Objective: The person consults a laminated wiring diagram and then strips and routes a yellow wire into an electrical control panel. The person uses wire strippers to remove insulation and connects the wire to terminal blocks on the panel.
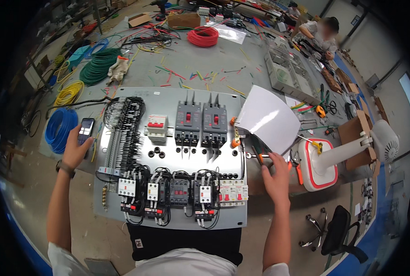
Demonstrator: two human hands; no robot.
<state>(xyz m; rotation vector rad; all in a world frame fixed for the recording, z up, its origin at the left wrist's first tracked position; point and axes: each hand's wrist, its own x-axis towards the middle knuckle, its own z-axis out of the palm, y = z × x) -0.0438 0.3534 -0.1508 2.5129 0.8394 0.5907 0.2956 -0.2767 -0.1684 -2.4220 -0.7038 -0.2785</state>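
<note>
- A coil of blue wire [61, 131] lies just left of the left hand [74, 149], with yellow [69, 93] and green [99, 66] coils beyond it.
- A curled white sheet [269, 117] stands at the right edge of the metal panel [172, 161]; a white fan [322, 163] with a red-rimmed base crowds the space right of the right hand [277, 179].
- Orange-handled pliers [298, 170] lie between that hand and the fan; a grey bin [293, 93] sits farther back, and a co-worker [322, 37] is beyond it.
- Left hand: closed around the lower part of a phone [86, 130], thumb bent toward the lit screen; the phone is between the blue coil and the panel.
- Right hand: loosely spread, fingers slightly bent, thumb apart, near a green-and-orange tool handle [257, 149]; whether it touches the handle, I cannot tell.
- The panel, carrying breakers and contactors, reaches past the tabletop's [223, 60] near edge, close to the person's waist.
- Behind the panel, thin wire offcuts [200, 76] scatter over the tabletop; a wheeled chair [340, 232] stands on the floor at lower right.
</note>
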